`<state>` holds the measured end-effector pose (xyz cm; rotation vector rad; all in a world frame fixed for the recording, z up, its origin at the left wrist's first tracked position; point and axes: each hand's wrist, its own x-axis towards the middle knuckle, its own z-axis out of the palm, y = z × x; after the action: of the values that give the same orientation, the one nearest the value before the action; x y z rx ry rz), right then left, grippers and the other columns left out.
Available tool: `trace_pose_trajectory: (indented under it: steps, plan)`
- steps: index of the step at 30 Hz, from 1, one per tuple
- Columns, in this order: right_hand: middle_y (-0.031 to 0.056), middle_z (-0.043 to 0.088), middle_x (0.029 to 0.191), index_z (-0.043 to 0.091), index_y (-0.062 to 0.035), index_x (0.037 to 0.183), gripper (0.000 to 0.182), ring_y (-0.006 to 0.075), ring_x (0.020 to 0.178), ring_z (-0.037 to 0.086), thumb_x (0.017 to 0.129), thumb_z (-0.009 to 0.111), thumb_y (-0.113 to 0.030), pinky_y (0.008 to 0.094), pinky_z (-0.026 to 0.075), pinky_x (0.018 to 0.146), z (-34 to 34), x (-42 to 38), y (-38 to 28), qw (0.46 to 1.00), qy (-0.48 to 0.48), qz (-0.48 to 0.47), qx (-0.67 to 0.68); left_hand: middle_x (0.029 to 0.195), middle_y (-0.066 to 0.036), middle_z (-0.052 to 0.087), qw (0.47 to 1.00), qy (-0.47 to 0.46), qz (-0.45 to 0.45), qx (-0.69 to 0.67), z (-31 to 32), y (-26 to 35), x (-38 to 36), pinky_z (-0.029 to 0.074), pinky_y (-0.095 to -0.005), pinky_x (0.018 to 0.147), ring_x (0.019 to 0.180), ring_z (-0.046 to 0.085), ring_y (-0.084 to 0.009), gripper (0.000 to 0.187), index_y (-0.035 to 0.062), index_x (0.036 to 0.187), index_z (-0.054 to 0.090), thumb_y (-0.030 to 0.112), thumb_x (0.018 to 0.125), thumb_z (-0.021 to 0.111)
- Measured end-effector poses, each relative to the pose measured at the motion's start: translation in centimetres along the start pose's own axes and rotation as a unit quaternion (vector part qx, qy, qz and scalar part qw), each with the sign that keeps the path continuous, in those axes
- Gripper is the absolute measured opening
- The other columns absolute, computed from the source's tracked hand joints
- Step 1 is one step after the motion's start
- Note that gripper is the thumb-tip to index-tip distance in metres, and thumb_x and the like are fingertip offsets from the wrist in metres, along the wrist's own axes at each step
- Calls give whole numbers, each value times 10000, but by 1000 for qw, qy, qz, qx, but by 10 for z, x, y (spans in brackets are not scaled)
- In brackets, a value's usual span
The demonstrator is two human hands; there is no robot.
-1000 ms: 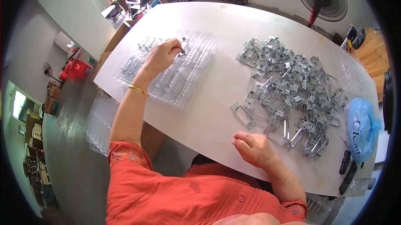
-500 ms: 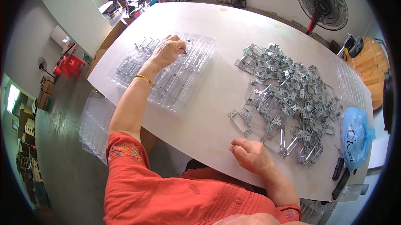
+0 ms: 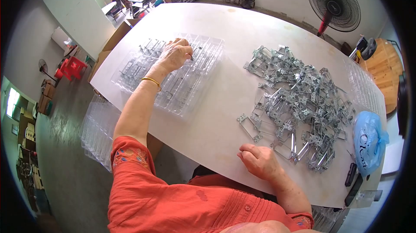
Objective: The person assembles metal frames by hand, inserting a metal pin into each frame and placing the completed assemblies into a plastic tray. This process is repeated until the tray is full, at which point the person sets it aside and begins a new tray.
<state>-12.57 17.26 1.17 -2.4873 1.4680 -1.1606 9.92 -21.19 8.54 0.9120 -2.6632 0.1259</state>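
Note:
My left hand is over the clear plastic tray, palm down. Its fingers pinch a small metal bracket, mostly hidden under the fingertips. Other thin metal brackets lie in the tray's slots to the left of the hand and below it. My right hand rests closed near the table's front edge, with nothing showing out of the fist. Just beyond it is a large tangled heap of metal brackets, and one loose bracket frame lies at the heap's left edge.
More clear trays are stacked low beside the table's left edge, and another clear tray lies at the right. A blue plastic bag and a black tool sit by the right edge. Behind the table stands a fan.
My left hand has shifted slightly within the tray area, uncovering a bit more of the metal piece by its fingertips. My right hand stays in place.

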Motion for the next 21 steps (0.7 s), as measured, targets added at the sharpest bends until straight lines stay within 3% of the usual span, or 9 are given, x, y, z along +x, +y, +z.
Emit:
trace_pose_trajectory:
  steps: [4, 6, 10, 13, 15, 16, 19, 20, 21]
  plan:
    - [58, 662, 958, 554, -72, 826, 191, 224, 644, 666, 870, 737, -103, 339, 557, 547, 0, -1, 0, 1000, -9, -2, -2, 1124, -43, 660, 1000, -25, 2, 9, -3, 6, 3, 392, -439, 1082, 1228, 552, -250, 79, 134, 920, 758, 128, 847, 731]
    - [59, 663, 956, 554, -73, 825, 189, 226, 643, 665, 870, 735, -103, 340, 557, 547, 0, -1, 0, 1000, -11, -2, 0, 1240, -82, 647, 998, -64, -12, 19, -5, 9, 3, 361, -426, 1138, 1289, 528, -263, 113, 86, 948, 761, 109, 839, 741]
    - [64, 670, 965, 564, -72, 832, 176, 228, 657, 675, 872, 732, -106, 341, 559, 552, 0, -1, -2, 1000, -8, -2, -3, 1269, -94, 640, 997, -71, -20, 3, -12, 12, 0, 357, -430, 1150, 1318, 512, -275, 161, 90, 987, 760, 91, 827, 740]
    - [67, 677, 979, 583, -68, 859, 150, 234, 669, 682, 881, 725, -112, 343, 564, 562, 0, -2, -1, 1000, -2, -10, 0, 1279, -110, 635, 999, -43, -21, -4, -21, 22, -3, 367, -438, 1139, 1318, 513, -290, 209, 70, 1034, 744, 87, 826, 746]
    - [68, 680, 988, 593, -66, 879, 137, 237, 676, 685, 887, 720, -114, 345, 567, 569, 1, -3, -2, 1000, 3, -13, 2, 1265, -128, 637, 999, 45, 1, -5, -30, 38, -14, 385, -445, 1119, 1291, 534, -305, 243, 47, 1067, 724, 94, 831, 752]
    - [71, 683, 990, 597, -65, 904, 119, 241, 682, 687, 889, 708, -108, 347, 569, 575, 2, -4, -2, 1000, 2, -8, 12, 1207, -145, 660, 995, 92, 36, -17, -42, 55, -21, 460, -436, 1037, 1215, 589, -330, 249, 33, 1074, 716, 95, 836, 756]
    - [75, 701, 993, 590, -66, 943, 145, 251, 690, 695, 879, 717, -94, 351, 570, 578, 6, -5, -1, 1000, 6, -10, 18, 1065, -151, 701, 981, 98, 88, -145, -76, 120, -59, 556, -416, 833, 981, 678, -360, 264, 25, 1047, 701, 38, 795, 779]
    - [77, 717, 992, 579, -68, 959, 185, 257, 691, 700, 866, 738, -88, 352, 569, 575, 7, -6, -1, 1000, 7, -17, 18, 1019, -135, 709, 966, 86, 145, -198, -84, 141, -76, 558, -408, 812, 937, 691, -333, 265, 42, 1024, 702, 29, 775, 792]
    - [77, 717, 992, 579, -68, 959, 185, 257, 691, 700, 866, 738, -88, 352, 569, 575, 7, -6, -1, 1000, 9, -17, 13, 986, -113, 714, 944, -9, 156, -290, -94, 161, -95, 562, -396, 776, 911, 696, -309, 271, 65, 1030, 712, 46, 774, 799]
